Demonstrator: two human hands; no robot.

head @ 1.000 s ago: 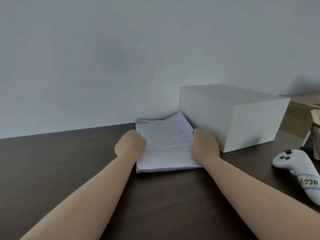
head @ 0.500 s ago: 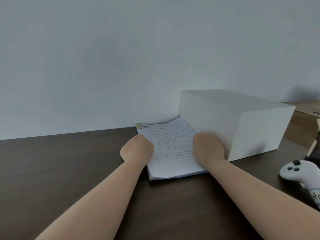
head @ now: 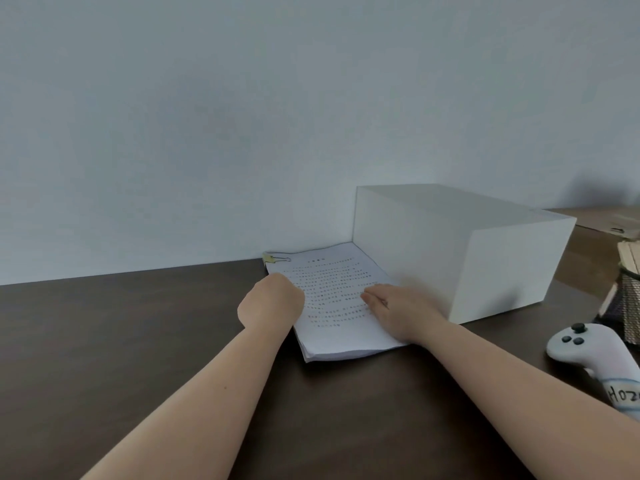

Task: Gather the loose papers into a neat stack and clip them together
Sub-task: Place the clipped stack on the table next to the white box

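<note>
Clipped paper stack [head: 332, 303] sat against white box [head: 450, 251], left hand [head: 273, 303] curled at its far-from-box edge, grip unclear, right hand [head: 401, 306] flat on top, holding nothing, likely pinning sheets square.

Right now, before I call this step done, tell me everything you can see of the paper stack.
The paper stack is white printed sheets, the top page covered in rows of small text too blurred to read. It lies flat on the dark wooden table, turned slightly askew, its far right corner against the white box. A gold binder clip sits at its far left corner. The near edges look slightly fanned. The left hand rests on its left edge, the right hand lies flat on its right side.
</note>
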